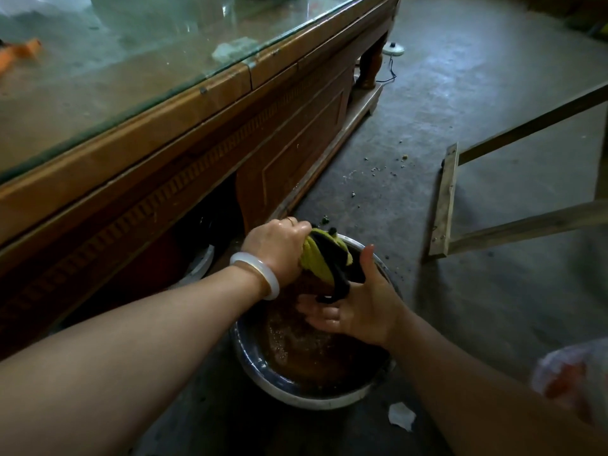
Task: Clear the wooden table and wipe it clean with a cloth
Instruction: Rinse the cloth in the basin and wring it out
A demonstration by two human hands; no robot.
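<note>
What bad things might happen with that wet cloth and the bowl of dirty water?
The cloth hangs from the left hand near the basin's far rim, so drips may hit the floor. The water looks brown, so it might smear the table.

- Wooden table: you see it fill the upper left of the frame, running diagonally toward the upper centre. Reddish-brown wood with a carved, ribbed band under its edge, a panelled side and a turned leg at the far end. A glass sheet covers its top, which looks dusty and smeared.
- Cloth: you find it at lower centre, yellow-green with a black strip, bunched and twisted. It looks wet. Your left hand grips its upper end; the black tail droops onto the open palm of your right hand.
</note>
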